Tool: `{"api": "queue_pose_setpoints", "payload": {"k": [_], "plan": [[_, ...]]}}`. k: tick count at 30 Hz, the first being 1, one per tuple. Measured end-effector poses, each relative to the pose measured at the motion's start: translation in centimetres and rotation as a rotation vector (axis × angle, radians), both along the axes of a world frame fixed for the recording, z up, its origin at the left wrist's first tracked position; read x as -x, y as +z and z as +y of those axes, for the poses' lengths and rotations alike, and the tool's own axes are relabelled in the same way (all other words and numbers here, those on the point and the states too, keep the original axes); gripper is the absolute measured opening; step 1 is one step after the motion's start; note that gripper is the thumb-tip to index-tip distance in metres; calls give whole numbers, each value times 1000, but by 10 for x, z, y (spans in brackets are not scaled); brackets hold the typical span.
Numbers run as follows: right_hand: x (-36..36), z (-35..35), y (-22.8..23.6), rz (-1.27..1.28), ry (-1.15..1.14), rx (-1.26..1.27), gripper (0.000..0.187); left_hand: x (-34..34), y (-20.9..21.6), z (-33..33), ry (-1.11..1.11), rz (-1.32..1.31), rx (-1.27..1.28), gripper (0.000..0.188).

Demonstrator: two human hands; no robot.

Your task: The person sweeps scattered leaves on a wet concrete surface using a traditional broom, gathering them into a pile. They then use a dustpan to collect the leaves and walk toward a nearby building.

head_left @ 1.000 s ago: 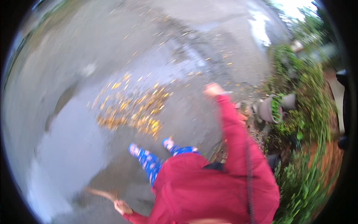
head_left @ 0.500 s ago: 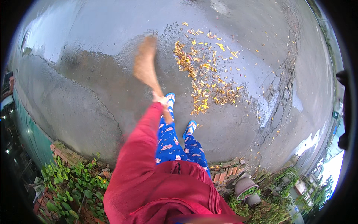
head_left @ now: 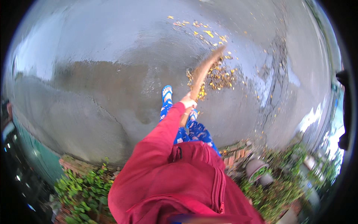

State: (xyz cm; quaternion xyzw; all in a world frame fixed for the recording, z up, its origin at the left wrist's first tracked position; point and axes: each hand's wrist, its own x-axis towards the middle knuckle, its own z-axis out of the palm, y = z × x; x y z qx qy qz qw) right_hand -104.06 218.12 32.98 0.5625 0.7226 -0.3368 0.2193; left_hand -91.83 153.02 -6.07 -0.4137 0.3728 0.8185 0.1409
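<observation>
My left hand [head_left: 188, 100] is closed round the handle of a tan straw broom [head_left: 203, 72], in front of my body. The broom slants up and to the right, blurred by motion. Its brush lies across a heap of yellow and brown fallen leaves [head_left: 220, 77] and hides part of it. Scattered yellow leaves [head_left: 209, 33] lie farther off on the wet ground. My right hand does not show.
Wet grey concrete [head_left: 123, 86] spreads ahead, with a cracked strip [head_left: 278, 82] to the right. My feet in blue flip-flops [head_left: 167, 90] stand just left of the leaves. Behind me are green plants [head_left: 84, 190], low brick edging [head_left: 236, 155] and a flowerpot [head_left: 256, 168].
My left hand has swung the broom from the left over to the right, onto the leaves. The heap's left part looks smaller, and the view has shifted somewhat.
</observation>
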Motion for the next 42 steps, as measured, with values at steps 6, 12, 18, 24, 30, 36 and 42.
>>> {"api": "queue_pose_setpoints", "payload": {"k": [6, 12, 18, 24, 30, 36, 42], "plan": [[-18, 31, -42, -87, -55, 94, 12, -149, 87, -29, 241, -133, -116, 84], [-48, 35, -74, -249, 41, 175, 14, -208, 47, -48, 561, -382, 137, 51], [-44, 57, -58, -272, 161, 87, 14, -119, -82, 41, 552, -456, 22, 31], [55, 119, -35, -137, 342, 0, 14, 29, -86, 225, -343, -488, 333, 114], [167, 102, -70, -25, 633, 69, 15, 27, -24, 190, -7, -64, 54, 87], [200, 11, -129, -51, 836, 176, 15, -133, 89, 165, 296, -227, 172, 60], [157, -90, -160, -148, 907, 146, 15, -283, 101, 168, 808, -655, 158, 103]]}}
